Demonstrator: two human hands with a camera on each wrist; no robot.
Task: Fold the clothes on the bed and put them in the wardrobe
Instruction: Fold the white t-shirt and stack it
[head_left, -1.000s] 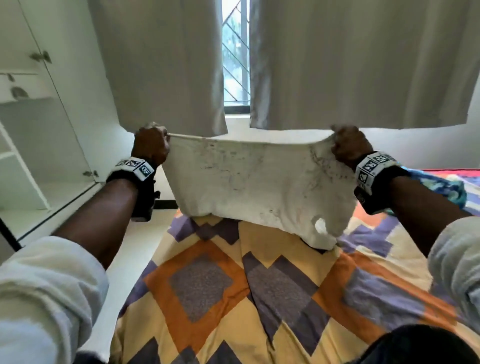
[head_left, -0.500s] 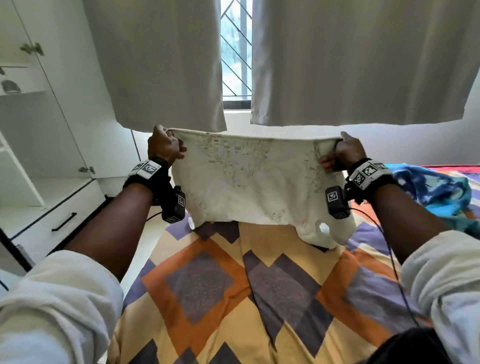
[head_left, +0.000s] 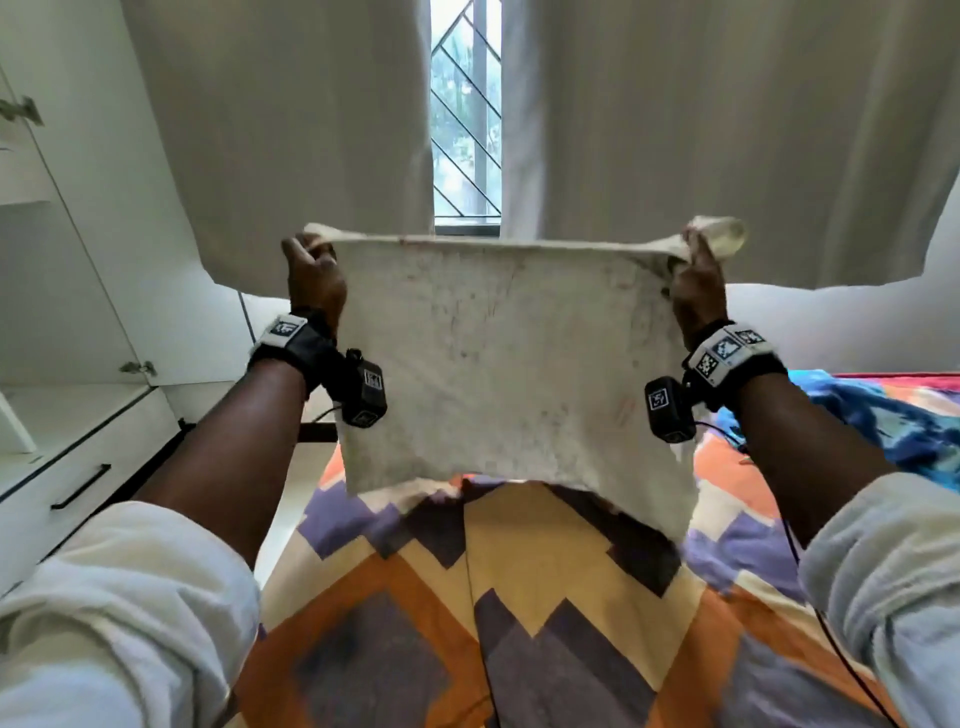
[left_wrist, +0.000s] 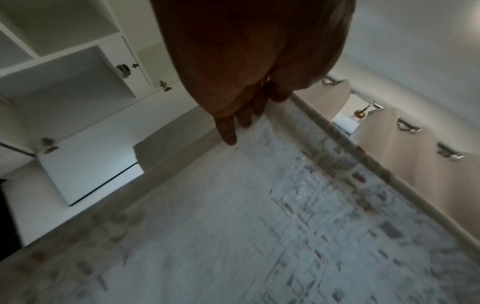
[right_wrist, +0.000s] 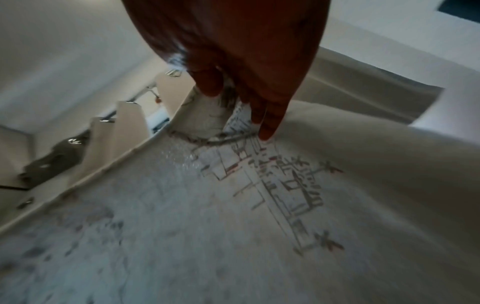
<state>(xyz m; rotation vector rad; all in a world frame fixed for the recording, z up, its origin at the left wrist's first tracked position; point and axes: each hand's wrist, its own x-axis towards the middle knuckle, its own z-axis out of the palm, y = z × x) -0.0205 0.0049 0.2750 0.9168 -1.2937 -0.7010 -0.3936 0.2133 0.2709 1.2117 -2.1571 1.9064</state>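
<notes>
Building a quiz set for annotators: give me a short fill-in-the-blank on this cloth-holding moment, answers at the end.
1. Both hands hold the white cloth by its ____ edge.
2. The cloth hangs above the patterned ____.
3. The left hand and the right hand grip ____ ends of the cloth.
4. Behind the cloth, grey curtains partly cover a ____.

Missing words: top; bed; opposite; window
</notes>
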